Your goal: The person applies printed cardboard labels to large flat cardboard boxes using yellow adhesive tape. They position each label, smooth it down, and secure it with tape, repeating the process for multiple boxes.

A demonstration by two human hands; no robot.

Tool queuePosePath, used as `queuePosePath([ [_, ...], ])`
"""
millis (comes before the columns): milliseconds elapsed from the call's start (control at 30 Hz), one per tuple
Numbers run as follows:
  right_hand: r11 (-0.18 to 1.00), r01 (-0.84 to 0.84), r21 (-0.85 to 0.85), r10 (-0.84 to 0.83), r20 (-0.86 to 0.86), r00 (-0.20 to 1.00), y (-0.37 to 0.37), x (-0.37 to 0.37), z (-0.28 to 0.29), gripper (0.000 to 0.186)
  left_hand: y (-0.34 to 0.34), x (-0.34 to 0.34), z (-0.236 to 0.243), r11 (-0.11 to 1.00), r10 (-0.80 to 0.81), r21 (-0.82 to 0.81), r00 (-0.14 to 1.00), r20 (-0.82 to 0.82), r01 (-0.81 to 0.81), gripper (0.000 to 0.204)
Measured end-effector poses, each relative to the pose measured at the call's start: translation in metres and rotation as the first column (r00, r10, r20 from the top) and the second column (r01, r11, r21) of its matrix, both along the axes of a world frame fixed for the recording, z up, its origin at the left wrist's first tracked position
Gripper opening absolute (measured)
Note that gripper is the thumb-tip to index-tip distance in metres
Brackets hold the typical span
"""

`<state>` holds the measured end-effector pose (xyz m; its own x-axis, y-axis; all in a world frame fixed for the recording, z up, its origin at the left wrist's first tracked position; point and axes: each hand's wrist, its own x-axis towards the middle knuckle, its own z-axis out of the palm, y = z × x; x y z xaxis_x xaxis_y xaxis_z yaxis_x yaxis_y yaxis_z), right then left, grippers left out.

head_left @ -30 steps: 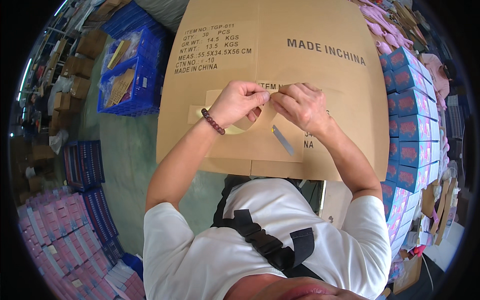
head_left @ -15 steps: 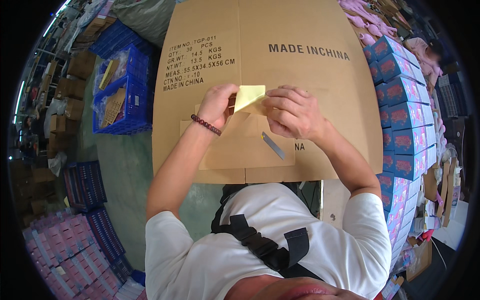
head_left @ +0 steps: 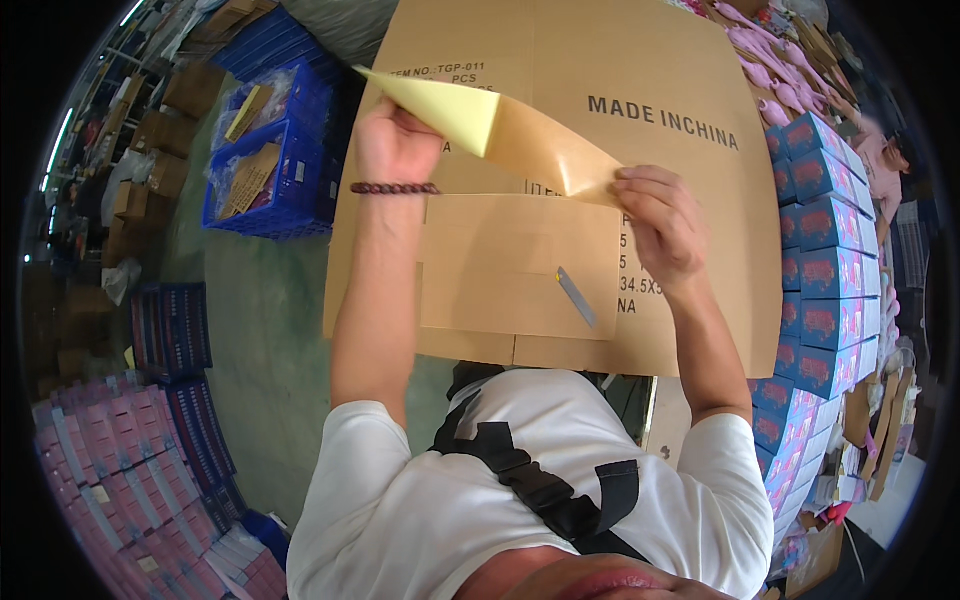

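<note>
Yellow-and-tan sheeting (head_left: 545, 140) is being held up in the air over the middle of the large flat carton (head_left: 680, 55), stretched aslant between both hands. At its far-left end, over the carton's left side, the yellow part is being gripped by the left hand (head_left: 398, 145); that hand's fingertips are being hidden by the sheeting, so their exact placing cannot be told. At the other end, over the carton's right half, the tan corner is being pinched between thumb and fingers by the right hand (head_left: 660, 220).

As far as can be judged, the spreading out is being well advanced: a long run of the tan face is being shown, while a crease or twist is being left where yellow meets tan. Laying down is not yet being done, since none of the sheeting is being seen flat against the carton. Smoothing of that crease is seemingly being left too.

On the carton's near part, a smaller cardboard panel (head_left: 500, 265) is being overlapped onto the print, and on it a grey blade-like tool (head_left: 576, 298) is being left untouched by either hand. To the carton's right, blue boxes (head_left: 830, 265) are being kept stacked; to its left, blue crates (head_left: 300, 185).
</note>
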<state>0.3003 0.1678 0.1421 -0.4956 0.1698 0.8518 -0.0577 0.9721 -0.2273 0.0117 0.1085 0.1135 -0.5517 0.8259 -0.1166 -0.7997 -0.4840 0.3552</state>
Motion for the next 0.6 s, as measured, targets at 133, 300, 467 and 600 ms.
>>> queuePosePath([
  [133,0.998,-0.057,-0.007,0.057,-0.077,0.995,0.007,0.016,0.016,0.02,-0.015,-0.093,-0.046,0.942,0.236,-0.206,0.961,-0.146,-0.263,0.016],
  [300,0.988,0.038,-0.149,-0.063,-0.162,0.985,0.021,0.05,0.051,0.015,-0.086,-0.195,-0.087,0.773,0.341,-0.461,0.899,-0.275,-0.435,0.034],
  [467,0.875,0.308,-0.374,-0.394,-0.181,0.901,0.036,0.06,0.096,0.014,-0.14,-0.217,-0.062,0.349,0.059,-0.513,0.565,-0.823,-0.784,0.032],
  [600,0.769,0.348,-0.536,-0.407,0.01,0.914,0.04,0.049,0.118,0.016,-0.127,-0.158,-0.047,0.568,-0.42,-0.56,0.373,-0.827,-0.603,0.018],
])
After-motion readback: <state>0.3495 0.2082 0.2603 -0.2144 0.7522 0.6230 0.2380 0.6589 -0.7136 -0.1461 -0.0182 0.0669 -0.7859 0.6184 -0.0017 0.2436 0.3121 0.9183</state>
